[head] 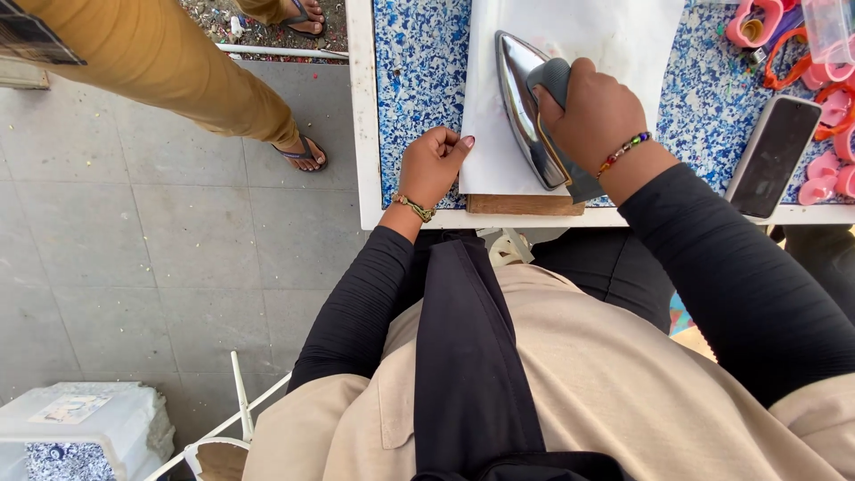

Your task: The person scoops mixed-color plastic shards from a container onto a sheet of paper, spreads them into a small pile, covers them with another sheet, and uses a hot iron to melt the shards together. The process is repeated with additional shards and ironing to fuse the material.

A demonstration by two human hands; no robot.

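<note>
**Iron held on white sheet, left hand bracing the edge**

From my remote seat I look straight down over the wearer's chest. My right hand (592,111) is closed around the grey-wrapped handle of a shiny metal iron (527,107), whose pointed nose aims toward 12 o'clock. The iron rests on a white sheet (614,40) spread over the blue-speckled table (419,80). A beaded bracelet circles that wrist.

My left hand (432,165) sits at 9 o'clock of the iron, fingers curled into a loose fist, with the thumb tip touching the sheet's left edge; it grips nothing I can make out. A wooden board (521,205) peeks from under the sheet at 6 o'clock of the iron, at the table's near edge.

At 3 o'clock of the iron lies a dark phone (773,156), and beyond it, toward 2 o'clock, a cluster of pink plastic pieces (833,134). Off the table at 10 o'clock, another person's leg in tan trousers (178,67) stands on the grey floor in a sandal.
</note>
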